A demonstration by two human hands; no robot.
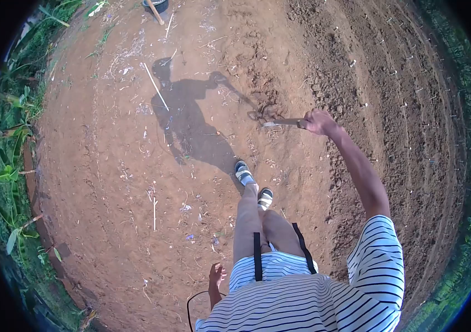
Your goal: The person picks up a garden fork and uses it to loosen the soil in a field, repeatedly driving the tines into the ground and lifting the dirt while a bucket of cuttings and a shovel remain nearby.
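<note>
My right hand is wrapped round the grip of a digging tool with a metal blade, held out in front of me on the right. The blade's pale tip is close over the brown soil, beside a strip of freshly broken clods. Its exact kind is hard to make out. My left hand hangs low by my left side, fingers loosely bent and apart, with nothing in it. Beneath it is bare ground with scattered straw.
Tilled rows with small pale markers run along the right. A dark bucket with a wooden handle across it stands at the far left. Thin white sticks lie on the soil. Green plants border the left edge.
</note>
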